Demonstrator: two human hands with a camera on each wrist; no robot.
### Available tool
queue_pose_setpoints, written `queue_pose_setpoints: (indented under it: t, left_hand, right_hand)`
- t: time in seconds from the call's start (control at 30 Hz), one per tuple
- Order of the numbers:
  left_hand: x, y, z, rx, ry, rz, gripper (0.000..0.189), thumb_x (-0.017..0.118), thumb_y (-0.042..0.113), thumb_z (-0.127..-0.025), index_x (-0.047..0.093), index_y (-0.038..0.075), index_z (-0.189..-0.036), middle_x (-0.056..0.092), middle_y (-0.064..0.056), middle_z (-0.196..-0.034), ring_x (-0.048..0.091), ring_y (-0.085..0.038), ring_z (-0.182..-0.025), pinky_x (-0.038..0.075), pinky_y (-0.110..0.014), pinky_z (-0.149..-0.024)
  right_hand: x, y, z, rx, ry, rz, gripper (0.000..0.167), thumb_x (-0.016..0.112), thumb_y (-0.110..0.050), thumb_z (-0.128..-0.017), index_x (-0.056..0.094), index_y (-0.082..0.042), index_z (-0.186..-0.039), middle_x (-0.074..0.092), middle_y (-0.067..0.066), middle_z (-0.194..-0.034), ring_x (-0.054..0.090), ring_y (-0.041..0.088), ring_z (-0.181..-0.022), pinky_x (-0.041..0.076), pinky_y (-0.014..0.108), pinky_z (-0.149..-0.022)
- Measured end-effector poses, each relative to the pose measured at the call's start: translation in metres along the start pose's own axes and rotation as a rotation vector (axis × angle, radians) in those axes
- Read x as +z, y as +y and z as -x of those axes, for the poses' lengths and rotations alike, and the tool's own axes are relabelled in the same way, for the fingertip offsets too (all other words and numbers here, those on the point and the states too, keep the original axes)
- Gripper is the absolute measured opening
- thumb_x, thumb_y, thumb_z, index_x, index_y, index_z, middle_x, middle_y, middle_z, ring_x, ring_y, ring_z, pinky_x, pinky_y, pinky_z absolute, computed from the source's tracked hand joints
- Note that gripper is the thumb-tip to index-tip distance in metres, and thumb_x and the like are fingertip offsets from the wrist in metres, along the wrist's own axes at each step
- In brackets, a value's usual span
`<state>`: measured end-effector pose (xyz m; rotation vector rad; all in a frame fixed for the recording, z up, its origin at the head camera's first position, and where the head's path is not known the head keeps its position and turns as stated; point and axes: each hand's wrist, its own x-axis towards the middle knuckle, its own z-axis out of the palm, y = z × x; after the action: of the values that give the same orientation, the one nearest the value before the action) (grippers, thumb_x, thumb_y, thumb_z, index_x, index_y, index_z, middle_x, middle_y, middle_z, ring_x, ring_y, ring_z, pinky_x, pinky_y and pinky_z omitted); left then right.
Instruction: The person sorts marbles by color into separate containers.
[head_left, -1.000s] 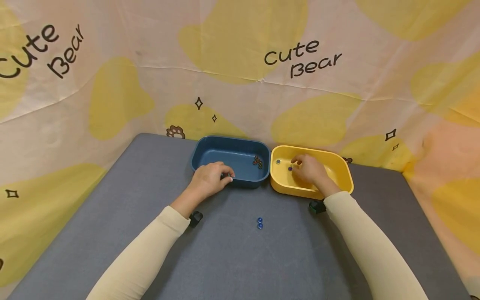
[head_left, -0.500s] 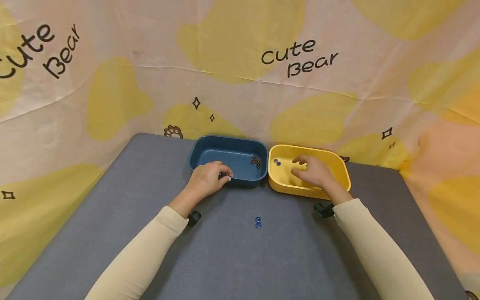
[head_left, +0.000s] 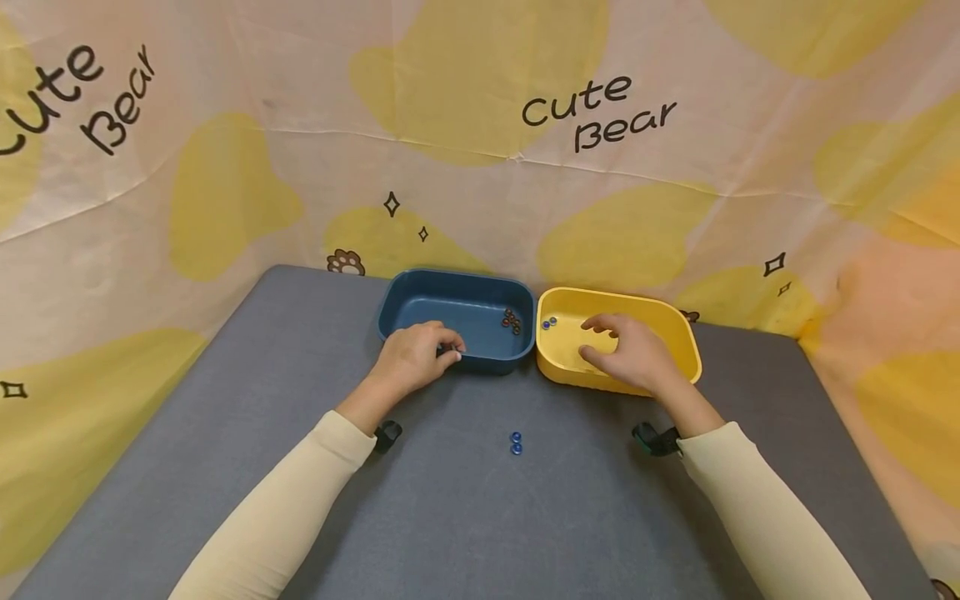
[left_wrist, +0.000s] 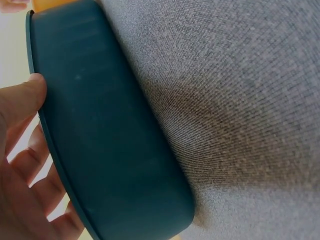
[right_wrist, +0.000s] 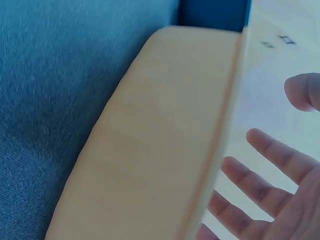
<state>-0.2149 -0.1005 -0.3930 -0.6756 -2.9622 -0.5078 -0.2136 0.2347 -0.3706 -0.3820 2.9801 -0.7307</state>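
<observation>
My left hand [head_left: 414, 357] grips the near wall of a dark blue bin [head_left: 450, 287], thumb [left_wrist: 35, 92] at the rim outside and fingers on the inner side. Several small brown beads [head_left: 512, 322] lie at the bin's right end. Over the yellow bin [head_left: 637, 302] hovers my right hand [head_left: 636, 352], thumb and fingers spread with nothing between them. Two small blue beads [head_left: 550, 323] sit inside it at the left end. On the table, nearer me, another two blue beads [head_left: 516, 443] lie one in front of the other.
Both bins stand side by side at the back of the grey cloth-covered table [head_left: 442, 517]. A patterned fabric backdrop [head_left: 465, 108] rises right behind them. Dark bands [head_left: 654, 439] circle both wrists.
My right hand has spread its fingers and drawn back a little toward me. One blue bead in the yellow bin has rolled left beside the other. My left hand stays on the rim.
</observation>
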Motion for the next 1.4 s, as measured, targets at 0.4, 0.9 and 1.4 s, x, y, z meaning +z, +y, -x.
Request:
queue_pose_setpoints:
  t: [0.4, 0.9, 1.4]
  left_hand:
    - [0.0, 0.001, 0.0, -0.005, 0.001, 0.002, 0.014, 0.068, 0.031, -0.09, 0.073, 0.027, -0.102, 0.067, 0.006, -0.095, 0.06, -0.013, -0.074, 0.045, -0.028, -0.058]
    - [-0.001, 0.001, -0.001, -0.004, -0.006, 0.003, 0.014, 0.067, 0.031, -0.09, 0.074, 0.026, -0.102, 0.067, 0.005, -0.095, 0.059, -0.012, -0.073, 0.045, -0.028, -0.057]
    - [0.0, 0.002, -0.002, -0.011, -0.008, 0.0, 0.013, 0.068, 0.03, -0.09, 0.074, 0.025, -0.101, 0.066, 0.005, -0.094, 0.059, -0.013, -0.072, 0.045, -0.028, -0.056]
  right_hand:
    - [0.005, -0.014, 0.023, -0.093, 0.061, 0.043, 0.038, 0.066, -0.036, -0.085, 0.067, -0.014, -0.116, 0.067, 0.009, -0.117, 0.061, 0.031, -0.106, 0.048, 0.049, -0.087]
    - [0.016, -0.048, 0.05, -0.211, 0.075, -0.001, 0.028, 0.073, -0.03, -0.08, 0.07, -0.02, -0.106, 0.067, -0.004, -0.102, 0.063, 0.022, -0.097, 0.051, 0.04, -0.085]
    - [0.051, -0.058, 0.048, -0.464, -0.142, 0.024, 0.025, 0.07, -0.024, -0.082, 0.071, -0.017, -0.106, 0.068, -0.003, -0.1, 0.063, 0.014, -0.088, 0.052, 0.03, -0.077]
